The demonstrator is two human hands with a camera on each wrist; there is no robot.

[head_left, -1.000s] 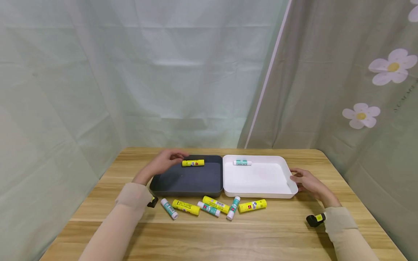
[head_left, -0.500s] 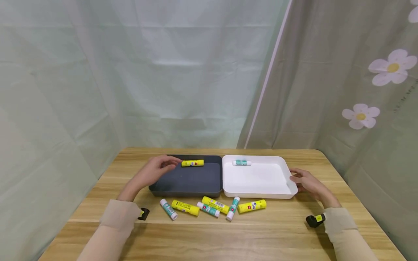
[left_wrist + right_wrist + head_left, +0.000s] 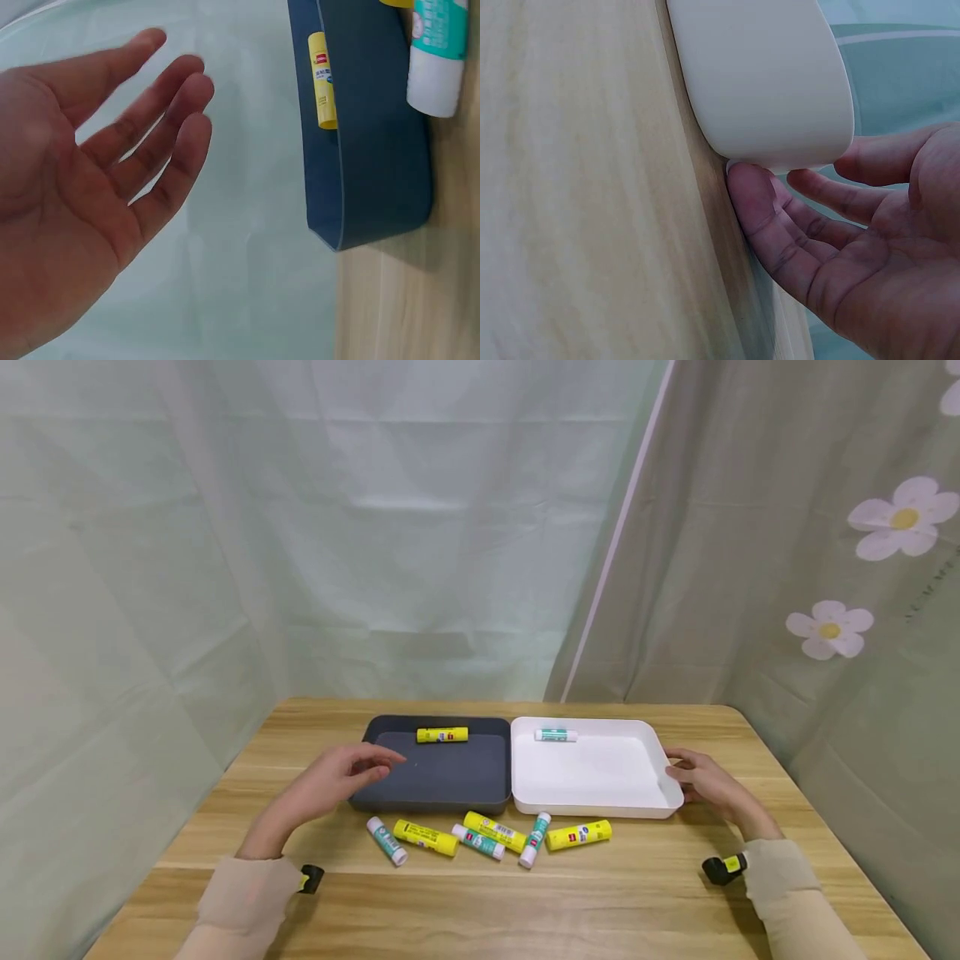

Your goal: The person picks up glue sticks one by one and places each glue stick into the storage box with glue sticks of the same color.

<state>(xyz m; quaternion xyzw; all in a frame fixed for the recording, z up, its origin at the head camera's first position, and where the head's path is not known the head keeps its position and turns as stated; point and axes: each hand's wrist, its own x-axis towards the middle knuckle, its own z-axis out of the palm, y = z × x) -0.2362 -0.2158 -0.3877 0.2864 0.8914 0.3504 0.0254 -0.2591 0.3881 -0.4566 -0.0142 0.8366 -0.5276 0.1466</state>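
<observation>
Left grip (image 3: 332,779) hangs loosely spread; right grip (image 3: 707,779) touches the white tray (image 3: 592,777).

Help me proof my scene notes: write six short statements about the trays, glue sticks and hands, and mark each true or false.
1. One yellow cylindrical glue stick lies in the dark grey rectangular tray. True.
2. The right hand touches the outside of the white rectangular tray. True.
3. The white tray holds three glue sticks. False: it holds one white-and-green cylindrical glue stick.
4. The left hand grips a glue stick. False: it holds nothing.
5. Six glue sticks lie on the wood-grain table. True.
6. In the head view, the dark tray is right of the white one. False: it is left.
</observation>
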